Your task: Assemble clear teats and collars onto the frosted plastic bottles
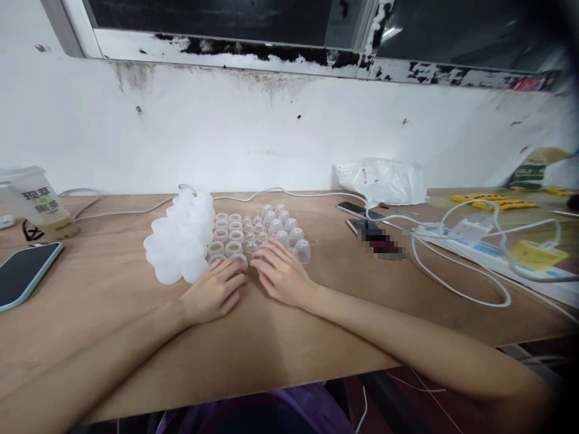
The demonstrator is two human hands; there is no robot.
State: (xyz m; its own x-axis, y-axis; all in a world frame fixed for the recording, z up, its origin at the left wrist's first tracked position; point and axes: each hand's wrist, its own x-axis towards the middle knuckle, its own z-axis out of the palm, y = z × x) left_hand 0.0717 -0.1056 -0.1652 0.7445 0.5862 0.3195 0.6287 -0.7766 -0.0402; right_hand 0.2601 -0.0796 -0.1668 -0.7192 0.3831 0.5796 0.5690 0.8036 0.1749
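Note:
My left hand (pixel 216 290) rests on the table, palm down, with loosely bent fingers at the front of rows of clear ring collars (pixel 220 235). My right hand (pixel 284 276) lies beside it, its fingers a little apart, at the front of small clear nipples (pixel 248 236) and clear dome caps (pixel 281 224). I see nothing held in either hand, though their fingertips partly cover the front pieces. To the left of the rings stand frosted white, lobed plastic pieces (pixel 178 244), grouped close together in a row going back.
A drink cup (pixel 43 202) and a phone (pixel 29 274) are at the left. Toward the right lie two more phones (pixel 357 210) (pixel 375 238), a white plastic bag (pixel 384 181), a power strip (pixel 497 253) with looping white cables and yellow packets (pixel 493 202). A wall rises behind the table.

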